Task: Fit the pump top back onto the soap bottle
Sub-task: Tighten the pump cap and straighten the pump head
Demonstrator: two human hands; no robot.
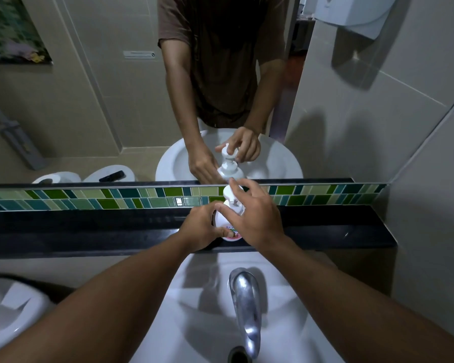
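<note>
Nearly done, we judge: our left hand (201, 229) wraps the white plastic soap bottle (220, 219), right hand (256, 218) pinching its seated white pump top (228, 192).

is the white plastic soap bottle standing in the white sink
No, the bottle stands on the black ledge behind it, gripped by the left hand.

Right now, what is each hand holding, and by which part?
The left hand grips the soap bottle around its body; the right hand pinches the pump top at its head.
</note>
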